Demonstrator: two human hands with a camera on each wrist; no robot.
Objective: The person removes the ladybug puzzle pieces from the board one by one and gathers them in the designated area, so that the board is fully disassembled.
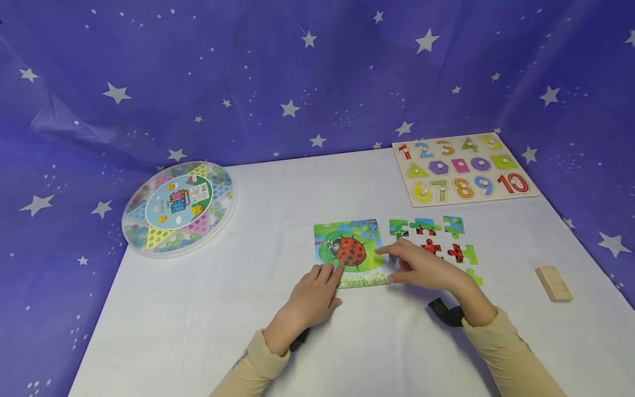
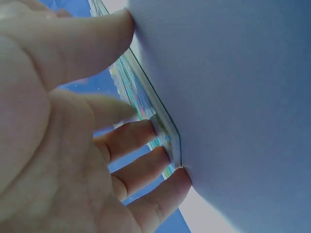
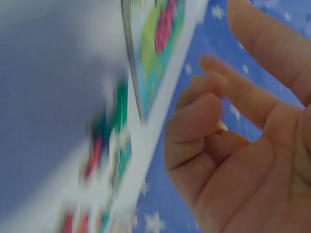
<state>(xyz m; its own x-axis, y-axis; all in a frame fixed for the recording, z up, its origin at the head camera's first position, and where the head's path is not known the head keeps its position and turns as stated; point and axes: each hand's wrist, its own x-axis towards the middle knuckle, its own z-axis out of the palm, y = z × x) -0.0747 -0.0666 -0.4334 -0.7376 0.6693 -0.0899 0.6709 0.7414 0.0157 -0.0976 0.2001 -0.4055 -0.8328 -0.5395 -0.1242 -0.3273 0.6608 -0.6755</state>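
A square ladybug picture board [image 1: 349, 251] lies flat on the white table. My left hand [image 1: 312, 296] rests at its lower left corner, fingertips on the board's edge and thumb apart; the left wrist view has the fingers fairly straight along that edge. Over the board's right side hovers my right hand [image 1: 423, 267], index finger extended towards the picture and thumb near the lower right corner. In the right wrist view some of its fingers curl loosely, with nothing between them. Loose ladybug jigsaw pieces [image 1: 425, 227] lie right of the board, some hidden under the right hand.
A number-and-shape peg board [image 1: 463, 171] lies at the back right. At the left is a round Chinese checkers set [image 1: 179, 209] with marbles. A small wooden block [image 1: 554, 284] sits at the far right. Behind the table hangs a purple star-patterned cloth [image 1: 258, 82].
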